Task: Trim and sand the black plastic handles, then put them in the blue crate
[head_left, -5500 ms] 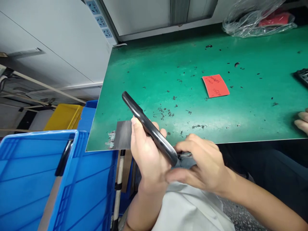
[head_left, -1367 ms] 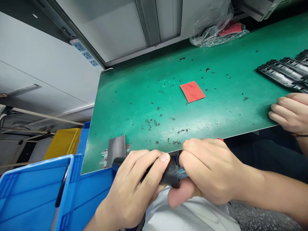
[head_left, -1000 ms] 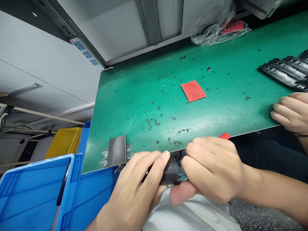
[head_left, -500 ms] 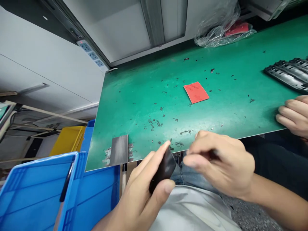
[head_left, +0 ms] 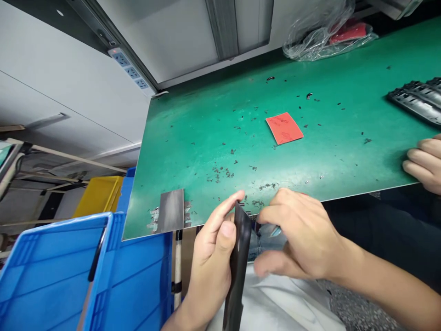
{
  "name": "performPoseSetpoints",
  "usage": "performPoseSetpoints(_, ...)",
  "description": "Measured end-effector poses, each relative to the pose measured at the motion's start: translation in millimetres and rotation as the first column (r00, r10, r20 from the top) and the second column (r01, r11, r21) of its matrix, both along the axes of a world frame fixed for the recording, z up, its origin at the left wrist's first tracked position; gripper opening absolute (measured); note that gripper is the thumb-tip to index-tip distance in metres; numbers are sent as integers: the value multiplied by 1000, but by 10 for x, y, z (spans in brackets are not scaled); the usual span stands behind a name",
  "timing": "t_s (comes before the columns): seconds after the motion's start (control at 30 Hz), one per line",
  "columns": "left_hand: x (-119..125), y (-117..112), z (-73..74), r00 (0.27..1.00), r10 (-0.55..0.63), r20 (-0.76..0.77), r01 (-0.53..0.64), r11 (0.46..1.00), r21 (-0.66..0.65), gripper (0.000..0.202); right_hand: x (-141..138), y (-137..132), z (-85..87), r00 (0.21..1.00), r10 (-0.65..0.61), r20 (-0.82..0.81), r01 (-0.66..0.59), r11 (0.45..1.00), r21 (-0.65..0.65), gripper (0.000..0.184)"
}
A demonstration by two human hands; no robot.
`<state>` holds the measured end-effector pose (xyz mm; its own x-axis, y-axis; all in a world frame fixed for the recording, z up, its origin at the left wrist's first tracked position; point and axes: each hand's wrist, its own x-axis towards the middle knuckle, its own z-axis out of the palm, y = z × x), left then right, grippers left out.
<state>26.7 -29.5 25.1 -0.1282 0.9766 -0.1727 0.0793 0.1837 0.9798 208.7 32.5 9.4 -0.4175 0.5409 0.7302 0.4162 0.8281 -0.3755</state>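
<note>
My left hand [head_left: 213, 257] is closed around a long black plastic part [head_left: 240, 257], which stands on edge, its narrow top end up by my fingertips. To its right and a little apart, my right hand [head_left: 299, 234] has curled fingers, with the thumb away from them and slightly blurred. A small pale, shiny piece [head_left: 275, 231] shows beneath those fingers; it seems to be held there, but its kind is hidden. Black shavings [head_left: 222, 174] lie scattered on the green tabletop [head_left: 193, 115] beyond my hands.
A red sandpaper-like square [head_left: 284, 128] and a dark grey plate [head_left: 171, 211] lie on the table. Blue bins [head_left: 62, 239] stand at the left. Black moulded parts [head_left: 418, 99], another person's hand [head_left: 427, 161] and a plastic bag [head_left: 319, 39] are toward the right.
The black part has swung from a slant to nearly upright, showing more of its length. My right thumb has moved away from the fingers.
</note>
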Motion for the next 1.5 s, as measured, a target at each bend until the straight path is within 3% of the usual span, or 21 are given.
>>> performPoseSetpoints(0.2, -8, -10, 28, 992, -82, 96, 84, 996, -7, 41, -28, 129, 127, 991, -94, 92, 80, 985, 151, 71)
performPoseSetpoints(0.67, -50, 4, 2, 990, -133, -36, 134, 990, 41, 35, 5, 155, 185, 978, -114, 174, 88, 985, 151, 76)
performPoseSetpoints(0.87, 8, 6, 66, 998, -52, -22, 52, 999, -16, 37, 14, 152, 173, 965, -161, 209, 121, 974, 192, 74)
performPoseSetpoints(1.07, -5, 21, 83, 994, -79, -81, 80, 997, 2, 36, 27, 137, 165, 948, -219, 229, 163, 957, 241, 72)
performPoseSetpoints(1.5, 29, 33, 102, 996, -26, -88, 26, 1000, -5, 35, 21, 92, 84, 953, -206, 224, 142, 953, 269, 69)
